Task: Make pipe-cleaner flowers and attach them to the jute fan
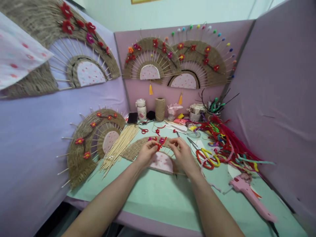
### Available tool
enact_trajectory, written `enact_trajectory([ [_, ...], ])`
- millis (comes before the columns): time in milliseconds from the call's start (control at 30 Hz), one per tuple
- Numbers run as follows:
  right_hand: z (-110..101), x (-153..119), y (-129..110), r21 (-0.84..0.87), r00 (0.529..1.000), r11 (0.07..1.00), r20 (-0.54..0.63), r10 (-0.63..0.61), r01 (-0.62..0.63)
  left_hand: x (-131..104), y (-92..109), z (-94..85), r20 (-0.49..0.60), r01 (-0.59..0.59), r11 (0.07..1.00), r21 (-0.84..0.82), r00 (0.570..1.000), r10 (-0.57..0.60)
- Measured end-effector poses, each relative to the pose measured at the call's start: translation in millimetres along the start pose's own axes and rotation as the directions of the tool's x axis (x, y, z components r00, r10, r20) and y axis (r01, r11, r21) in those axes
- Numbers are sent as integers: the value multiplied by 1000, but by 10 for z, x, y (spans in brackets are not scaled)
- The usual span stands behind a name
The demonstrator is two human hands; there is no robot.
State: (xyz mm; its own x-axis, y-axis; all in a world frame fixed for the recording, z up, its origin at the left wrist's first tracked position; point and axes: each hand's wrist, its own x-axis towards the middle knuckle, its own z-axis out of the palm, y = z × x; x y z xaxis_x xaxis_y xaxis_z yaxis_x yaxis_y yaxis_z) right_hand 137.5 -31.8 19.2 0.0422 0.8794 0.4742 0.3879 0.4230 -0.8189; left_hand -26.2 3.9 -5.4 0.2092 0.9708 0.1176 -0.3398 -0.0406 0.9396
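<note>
My left hand pinches a bent red pipe cleaner, one end of which sticks up to the right. Just right of it is my right hand, thumb and fingertips drawn together; whether they grip anything is too small to make out. Both hands are over a twine-wrapped fan lying on the table, its half-round centre covered in pink spotted cloth. Magenta pipe-cleaner flowers show at its upper rim. Beyond the fan lies a small red flower.
Right of my hands lie red-and-yellow-handled scissors, a pile of pipe cleaners and a pink glue gun. Thin sticks lie left. A twine spool and white bottle stand behind. Finished fans hang on the partitions.
</note>
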Motion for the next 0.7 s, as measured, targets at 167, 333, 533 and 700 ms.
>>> enact_trajectory([
  [167, 65, -36, -8, -271, 949, 910, 56, -311, 314, -7, -7, 24, 93, 135, 970, -204, 989, -118],
  [333, 112, -74, -12, -373, 956, 881, 102, -273, 292, -42, -23, 58, 152, 147, 966, -210, 981, -116],
  [533, 97, -55, 6, -273, 988, 956, 141, -70, 106, -24, -8, 43, 158, -13, 998, 64, 987, 3],
  [700, 42, -16, 94, -59, 925, 985, 340, 171, -161, -95, 101, 64, 295, -358, 795, 489, 926, 236],
])
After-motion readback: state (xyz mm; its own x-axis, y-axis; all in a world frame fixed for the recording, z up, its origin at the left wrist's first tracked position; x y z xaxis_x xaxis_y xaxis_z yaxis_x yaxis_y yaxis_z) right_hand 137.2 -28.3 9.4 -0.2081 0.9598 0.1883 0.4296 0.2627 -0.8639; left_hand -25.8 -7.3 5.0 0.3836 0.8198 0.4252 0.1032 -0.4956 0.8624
